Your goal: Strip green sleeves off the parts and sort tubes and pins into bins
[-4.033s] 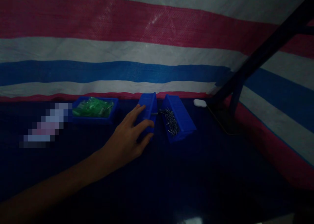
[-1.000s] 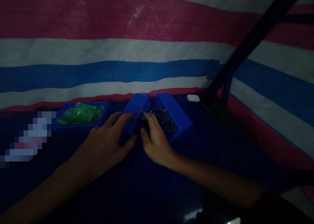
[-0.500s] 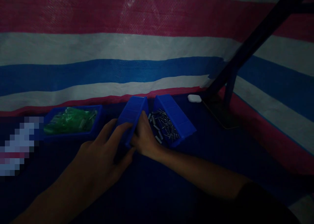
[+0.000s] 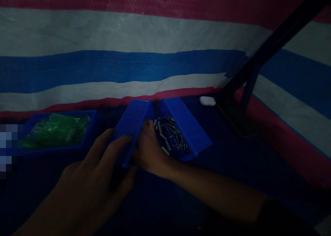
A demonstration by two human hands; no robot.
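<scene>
Two blue plastic bins are tipped on their sides with their openings facing each other. My left hand [image 4: 95, 174] grips the left bin [image 4: 131, 120], fingers over its wall and thumb below the near edge. My right hand [image 4: 150, 149] reaches into that bin's opening; its fingertips are hidden by the wall and shadow. Thin metal pins, possibly rivets [image 4: 178, 136], lie in a heap in the right bin [image 4: 190, 125]. Several short grey metal pieces [image 4: 162, 136] lie beside my right hand, between it and the pins.
On the left stands another blue bin [image 4: 89, 134] with a green plastic bag [image 4: 55, 130] in it. A white rounded case [image 4: 207, 101] and a dark flat object [image 4: 238, 120] lie at the back right, near a slanted dark bar [image 4: 271, 46]. Striped sheeting [image 4: 155, 67] hangs behind.
The view has shifted slightly. My right hand has turned and its fingers sit further inside the left bin's opening. My left hand keeps its hold on that bin.
</scene>
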